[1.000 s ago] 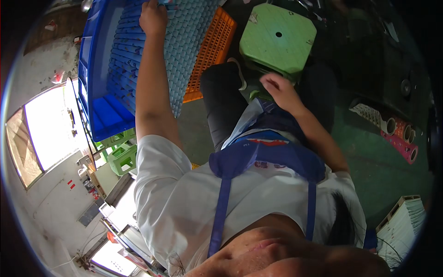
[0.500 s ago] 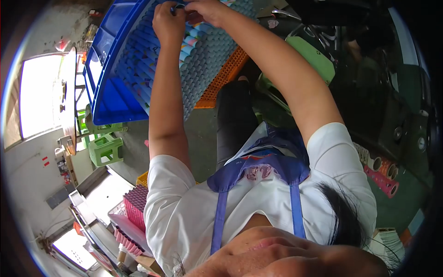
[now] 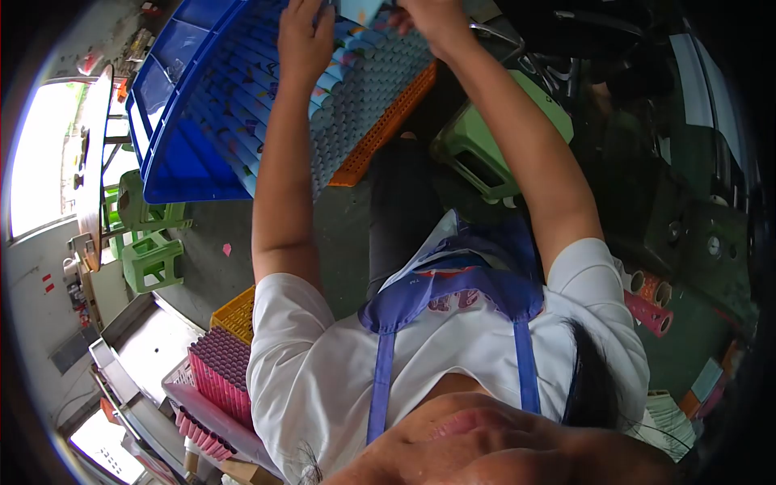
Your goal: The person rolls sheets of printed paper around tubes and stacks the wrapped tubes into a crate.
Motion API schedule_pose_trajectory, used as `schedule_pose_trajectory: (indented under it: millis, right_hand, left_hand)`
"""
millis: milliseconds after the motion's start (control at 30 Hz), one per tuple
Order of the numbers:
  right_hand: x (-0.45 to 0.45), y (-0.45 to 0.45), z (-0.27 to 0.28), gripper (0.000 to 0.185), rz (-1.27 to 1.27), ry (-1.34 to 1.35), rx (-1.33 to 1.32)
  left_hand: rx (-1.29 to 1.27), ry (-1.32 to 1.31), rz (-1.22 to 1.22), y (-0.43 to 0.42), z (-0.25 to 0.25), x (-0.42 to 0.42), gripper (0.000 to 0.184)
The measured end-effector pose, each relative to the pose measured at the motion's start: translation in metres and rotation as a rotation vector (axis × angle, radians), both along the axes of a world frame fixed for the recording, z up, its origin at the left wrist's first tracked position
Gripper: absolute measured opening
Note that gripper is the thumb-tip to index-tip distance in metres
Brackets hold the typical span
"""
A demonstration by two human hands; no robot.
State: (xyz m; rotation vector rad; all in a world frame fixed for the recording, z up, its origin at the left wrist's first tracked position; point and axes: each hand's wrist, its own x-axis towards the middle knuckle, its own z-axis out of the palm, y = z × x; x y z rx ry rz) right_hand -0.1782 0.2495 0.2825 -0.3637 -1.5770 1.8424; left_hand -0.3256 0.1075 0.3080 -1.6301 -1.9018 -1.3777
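At the top edge of the view, a light blue printed tube [image 3: 361,10] spans the space between my hands, partly cut off by the frame. My left hand [image 3: 307,40] is at its left end, thumb up and fingers curled, the tips running out of view. At the other end my right hand [image 3: 435,23] has its fingers bent round the tube, slightly blurred. Below them lie many stacked light blue tubes [image 3: 343,121] with colourful prints, their ends facing me. A blue plastic crate [image 3: 190,174] holds this stack on the left side.
An orange perforated crate [image 3: 388,121] edges the stack. Green stools stand right [image 3: 477,137] and left [image 3: 153,263]. Pink tubes [image 3: 218,372] fill a basket at lower left, near a yellow crate [image 3: 234,315]. Rolls [image 3: 651,311] and dark machinery [image 3: 687,234] are to the right.
My hands have moved apart, the right one shifting rightward and up. More of the light blue tube now shows between them. The whole view has shifted slightly.
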Motion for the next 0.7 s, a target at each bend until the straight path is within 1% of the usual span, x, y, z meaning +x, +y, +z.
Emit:
schedule_pose_trajectory:
  millis: [33, 67, 100, 133, 167, 233, 267, 333, 367, 400, 433, 500, 533, 567, 600, 633, 700]
  right_hand:
    - [0.024, -0.005, 0.014, 0.035, -0.012, -0.135, -0.072]
    - [0.049, -0.010, 0.023, 0.033, -0.034, -0.145, -0.075]
    - [0.074, -0.014, 0.027, 0.032, -0.061, -0.156, -0.079]
    - [0.099, -0.014, 0.028, 0.032, -0.084, -0.163, -0.079]
    - [0.126, -0.014, 0.027, 0.032, -0.045, -0.190, 0.016]
    - [0.178, -0.015, 0.027, 0.031, 0.032, -0.248, 0.198]
    - [0.199, -0.016, 0.028, 0.031, 0.008, -0.255, 0.195]
    - [0.237, -0.021, 0.032, 0.029, 0.055, -0.231, 0.028]
    - [0.256, -0.021, 0.033, 0.029, 0.073, -0.211, -0.053]
    - [0.275, -0.023, 0.033, 0.029, 0.039, -0.206, -0.057]
    - [0.295, -0.025, 0.031, 0.030, 0.065, -0.176, -0.102]
    - [0.332, -0.032, 0.025, 0.032, 0.123, -0.107, -0.191]
    - [0.346, -0.036, 0.025, 0.032, 0.101, -0.097, -0.194]
    - [0.357, -0.040, 0.025, 0.033, 0.126, -0.078, -0.208]
    - [0.367, -0.045, 0.026, 0.033, 0.155, -0.059, -0.221]
    - [0.376, -0.048, 0.027, 0.033, 0.181, -0.039, -0.232]
    - [0.394, -0.051, 0.031, 0.033, 0.171, -0.024, -0.225]
  left_hand:
    - [0.025, 0.135, -0.013, -0.005, 0.011, 0.008, 0.027]
    - [0.052, 0.269, -0.028, -0.009, 0.022, 0.018, 0.027]
    - [0.055, 0.259, -0.044, -0.013, 0.034, 0.028, 0.027]
    - [-0.056, 0.246, -0.078, -0.016, 0.050, 0.038, 0.027]
    - [-0.166, 0.236, -0.116, -0.018, 0.066, 0.049, 0.027]
    - [-0.274, 0.226, -0.183, -0.019, 0.092, 0.074, 0.027]
    - [-0.270, 0.264, -0.120, -0.018, 0.104, 0.088, 0.025]
    - [-0.114, 0.417, -0.061, -0.020, 0.109, 0.090, 0.019]
    - [0.043, 0.526, -0.070, -0.020, 0.111, 0.094, 0.015]
    - [0.047, 0.576, -0.146, -0.031, 0.104, 0.106, 0.015]
    - [0.051, 0.624, -0.223, -0.050, 0.103, 0.129, 0.016]
    - [-0.112, 0.693, -0.382, -0.061, 0.083, 0.179, 0.024]
    - [-0.108, 0.702, -0.405, -0.056, 0.070, 0.194, 0.024]
    - [-0.133, 0.720, -0.353, -0.049, 0.058, 0.206, 0.030]
    - [-0.159, 0.738, -0.298, -0.046, 0.053, 0.213, 0.035]
    - [-0.155, 0.748, -0.312, -0.045, 0.056, 0.218, 0.035]
    - [-0.390, 0.703, -0.447, -0.042, 0.063, 0.223, 0.035]
